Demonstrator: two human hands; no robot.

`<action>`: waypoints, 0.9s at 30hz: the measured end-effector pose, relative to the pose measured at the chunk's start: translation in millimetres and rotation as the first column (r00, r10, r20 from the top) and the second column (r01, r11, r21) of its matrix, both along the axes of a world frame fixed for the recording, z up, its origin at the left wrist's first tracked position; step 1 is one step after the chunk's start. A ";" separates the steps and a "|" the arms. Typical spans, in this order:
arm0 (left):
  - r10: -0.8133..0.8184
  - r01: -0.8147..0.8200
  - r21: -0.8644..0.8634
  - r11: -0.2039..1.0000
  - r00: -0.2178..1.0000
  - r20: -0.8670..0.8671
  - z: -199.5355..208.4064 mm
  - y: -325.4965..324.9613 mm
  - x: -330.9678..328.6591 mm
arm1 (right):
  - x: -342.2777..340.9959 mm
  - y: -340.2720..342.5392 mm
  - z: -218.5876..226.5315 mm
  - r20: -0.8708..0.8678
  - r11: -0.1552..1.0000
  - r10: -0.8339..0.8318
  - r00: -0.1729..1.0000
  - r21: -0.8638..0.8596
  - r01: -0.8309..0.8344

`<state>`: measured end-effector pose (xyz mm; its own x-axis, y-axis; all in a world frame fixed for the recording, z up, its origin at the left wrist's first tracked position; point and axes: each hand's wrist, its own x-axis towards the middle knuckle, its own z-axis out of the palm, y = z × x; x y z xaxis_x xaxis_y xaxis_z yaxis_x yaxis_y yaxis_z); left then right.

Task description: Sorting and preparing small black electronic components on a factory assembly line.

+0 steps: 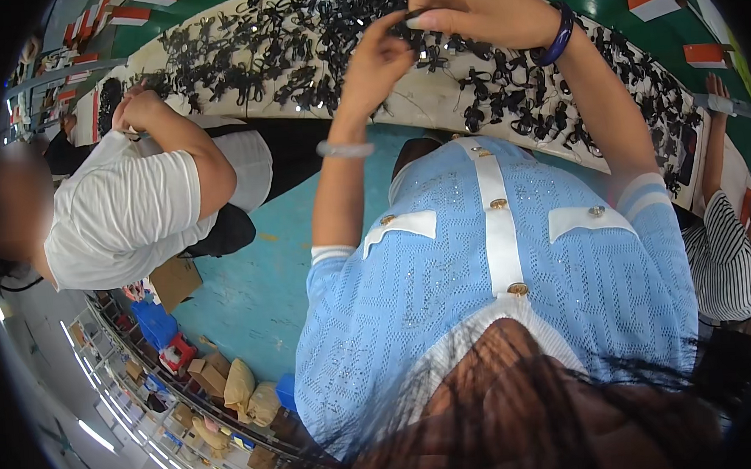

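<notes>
Above the far side of the worktable (pixel 438 91), my left hand (pixel 379 62) and my right hand (pixel 459 11) meet with fingertips pinched together. Between them is a short dark piece of black cable (pixel 412 17), mostly hidden by the fingers. Under and around my hands lie many small bundles of black cable (pixel 298 47), some with shiny metal plug ends. They are heaped thickest just left of my hands, in a dense pile (pixel 367 4). A pale bracelet circles my left wrist, and a dark bangle circles my right.
To my left a co-worker in a white shirt (pixel 128 205) leans at the same table, hands together. On the right stands another person in a striped top (pixel 721 259). Red-and-white boxes (pixel 656 1) sit beyond the table. Shelves with cartons (pixel 211 372) and sacks line the lower left.
</notes>
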<state>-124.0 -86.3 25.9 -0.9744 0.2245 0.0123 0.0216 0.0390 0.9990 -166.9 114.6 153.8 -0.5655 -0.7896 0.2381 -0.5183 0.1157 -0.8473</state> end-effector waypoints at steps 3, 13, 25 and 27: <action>-0.166 0.156 0.114 0.981 0.982 0.091 3.1 41.0 -15.6 | -0.4 -11.1 14.7 -0.106 0.996 0.053 0.993 0.073 -0.046; 0.076 -0.205 -0.326 0.923 0.927 -0.367 37.5 15.4 -37.8 | 13.0 60.5 37.1 -0.524 0.729 -0.313 0.792 0.402 0.554; -0.186 0.187 0.018 0.982 0.981 -0.050 114.8 84.1 -38.7 | 20.8 55.1 -74.2 0.531 0.969 -0.033 0.847 -0.190 0.157; 0.004 -0.061 -0.172 0.983 0.949 -0.314 92.1 85.0 -53.4 | 32.4 64.3 -85.6 0.623 0.957 -0.190 0.759 -0.053 0.284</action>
